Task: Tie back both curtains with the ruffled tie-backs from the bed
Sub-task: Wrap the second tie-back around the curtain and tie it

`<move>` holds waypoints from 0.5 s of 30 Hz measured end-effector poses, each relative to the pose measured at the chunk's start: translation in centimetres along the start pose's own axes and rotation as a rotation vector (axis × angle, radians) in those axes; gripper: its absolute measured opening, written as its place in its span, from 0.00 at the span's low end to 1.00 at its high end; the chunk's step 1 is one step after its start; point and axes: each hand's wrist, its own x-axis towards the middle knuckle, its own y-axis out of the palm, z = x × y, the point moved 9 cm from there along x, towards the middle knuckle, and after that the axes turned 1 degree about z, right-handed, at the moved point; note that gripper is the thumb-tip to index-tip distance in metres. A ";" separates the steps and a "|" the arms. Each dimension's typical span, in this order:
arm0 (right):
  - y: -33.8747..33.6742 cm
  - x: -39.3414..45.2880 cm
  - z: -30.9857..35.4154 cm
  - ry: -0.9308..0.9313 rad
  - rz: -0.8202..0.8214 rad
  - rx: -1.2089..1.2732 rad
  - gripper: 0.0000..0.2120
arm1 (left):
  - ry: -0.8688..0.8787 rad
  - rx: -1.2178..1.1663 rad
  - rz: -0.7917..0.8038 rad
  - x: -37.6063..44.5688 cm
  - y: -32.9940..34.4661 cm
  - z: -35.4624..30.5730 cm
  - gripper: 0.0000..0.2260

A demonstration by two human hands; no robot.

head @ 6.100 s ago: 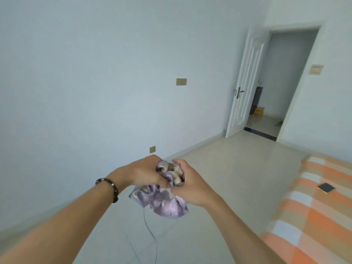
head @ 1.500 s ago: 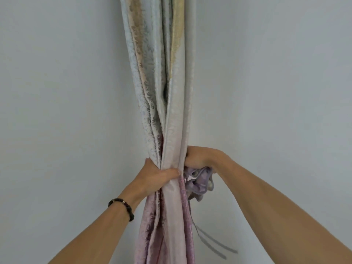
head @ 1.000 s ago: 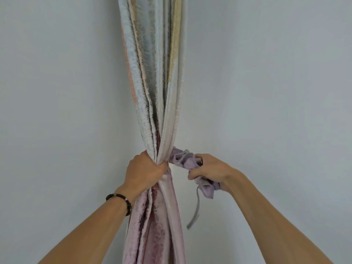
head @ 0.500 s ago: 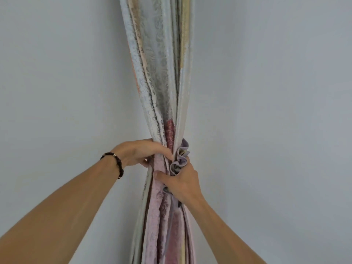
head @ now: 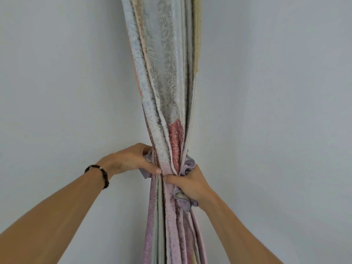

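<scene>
While my right hand [head: 190,184] grips the ruffled tie-back [head: 187,165] against the gathered curtain [head: 171,111], my left hand [head: 129,159] pinches its other end just left of my right thumb. Judged soft, light and slippery; hold near the ends, close behind the bunched, heavier folds above my fingers [head: 152,169].

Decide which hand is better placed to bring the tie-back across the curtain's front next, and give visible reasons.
Right. The right hand grips most of the ruffled tie-back; the left hand mainly steadies the gathered curtain.
</scene>
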 end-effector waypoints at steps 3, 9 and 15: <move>-0.1 0.0 0.2 -0.006 0.045 0.021 0.18 | 0.005 -0.100 -0.050 -0.1 -0.5 1.1 0.11; -1.0 -0.5 0.2 0.039 0.101 0.137 0.17 | 0.034 -0.167 -0.168 -0.6 -1.8 0.7 0.07; -1.0 -0.7 -0.1 0.073 0.154 0.159 0.16 | 0.031 -0.525 -0.174 -0.1 1.8 1.2 0.11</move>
